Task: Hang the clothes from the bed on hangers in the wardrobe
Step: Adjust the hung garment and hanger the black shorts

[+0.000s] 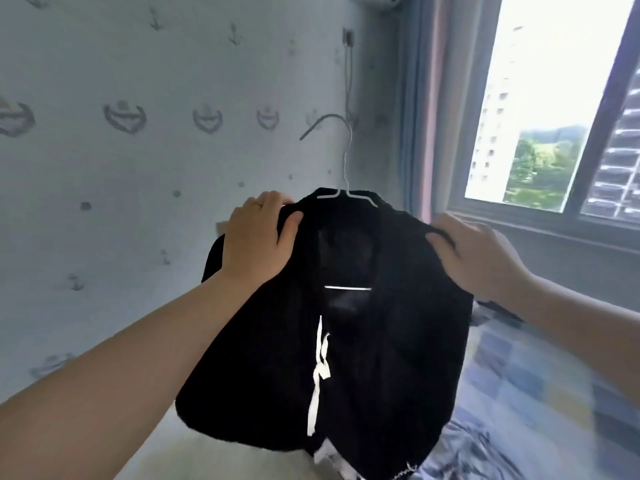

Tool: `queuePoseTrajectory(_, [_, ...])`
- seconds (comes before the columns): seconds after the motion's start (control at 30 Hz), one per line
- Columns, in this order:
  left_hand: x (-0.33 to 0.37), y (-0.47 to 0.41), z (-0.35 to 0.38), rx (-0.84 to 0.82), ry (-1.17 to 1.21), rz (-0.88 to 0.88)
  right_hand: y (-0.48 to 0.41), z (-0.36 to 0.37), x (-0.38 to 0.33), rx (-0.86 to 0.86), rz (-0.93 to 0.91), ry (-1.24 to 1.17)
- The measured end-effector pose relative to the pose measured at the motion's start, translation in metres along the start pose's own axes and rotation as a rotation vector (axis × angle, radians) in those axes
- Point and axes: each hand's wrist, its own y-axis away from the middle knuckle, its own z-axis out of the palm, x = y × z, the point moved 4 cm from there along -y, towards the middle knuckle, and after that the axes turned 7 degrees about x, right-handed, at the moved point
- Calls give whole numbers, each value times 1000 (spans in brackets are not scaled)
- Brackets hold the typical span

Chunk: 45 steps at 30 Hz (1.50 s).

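- We hold the black garment [346,341] mid-air on its wire hanger [347,288]; it looks soft, light and floppy.
- Our left hand [259,233] at ten o'clock and right hand [474,251] at two pinch its shoulders, likely the surest hold.
- The bed [519,382] lies at five o'clock.

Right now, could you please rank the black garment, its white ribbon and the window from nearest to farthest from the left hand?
1. Black garment: gripped at the shoulder by the left hand.
2. White ribbon: lower on its front.
3. Window: far right.
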Motion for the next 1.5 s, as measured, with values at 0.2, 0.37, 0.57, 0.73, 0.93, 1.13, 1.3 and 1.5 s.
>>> queuePoseTrajectory(0.2, [19, 60, 156, -253, 271, -19, 79, 48, 84, -87, 290, 139])
queuePoseTrajectory(0.37, [28, 129, 258, -495, 427, -42, 158, 86, 123, -208, 540, 214])
queuePoseTrajectory(0.57, [49, 203, 342, -841, 565, -127, 240, 119, 145, -365, 911, 209])
queuePoseTrajectory(0.73, [65, 243, 384, -1015, 596, -109, 283, 130, 161, -454, 1106, 215])
queuePoseTrajectory(0.93, [88, 259, 435, -1105, 585, -93, 312, 151, 204, -486, 1208, 182])
queuePoseTrajectory(1.13, [110, 289, 500, -1206, 389, -87, 346, 193, 277, -623, 1259, 107])
queuePoseTrajectory(1.3, [131, 330, 558, -1319, 193, -118, 385, 242, 345, -768, 1287, 52])
queuePoseTrajectory(1.5, [157, 390, 636, -1411, 93, -141, 446, 302, 415, -861, 1328, 96])
